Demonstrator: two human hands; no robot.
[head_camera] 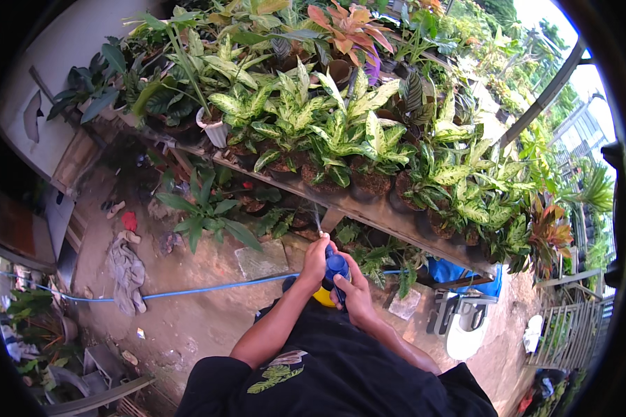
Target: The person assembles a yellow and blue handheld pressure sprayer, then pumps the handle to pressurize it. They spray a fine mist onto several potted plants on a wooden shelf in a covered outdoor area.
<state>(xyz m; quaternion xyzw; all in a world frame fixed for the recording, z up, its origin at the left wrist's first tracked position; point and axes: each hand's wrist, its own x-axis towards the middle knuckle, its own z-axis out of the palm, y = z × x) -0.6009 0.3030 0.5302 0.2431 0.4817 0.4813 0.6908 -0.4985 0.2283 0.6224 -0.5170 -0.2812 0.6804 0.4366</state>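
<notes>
Both my hands are on a sprayer with a blue head [337, 265] and a yellow body [324, 297], close in front of my torso. My left hand [315, 260] grips near its nozzle, fingers at the pale tip. Around the blue handle curls my right hand [356, 292]. A thin spray leaves the tip toward potted plants beneath a wooden bench [292, 182]. On the bench stand several potted dieffenbachias [339, 140] with pale, green-edged leaves, and a white pot [214, 130]. A broad-leaved green plant [208, 213] grows below the bench, left of my hands.
A blue hose [203, 290] crosses the ground behind my hands. Grey cloth [126, 271] and a red item [129, 221] lie at the left. A white plastic chair [467, 333] is at the right, near a blue tarp [448, 273] under the bench.
</notes>
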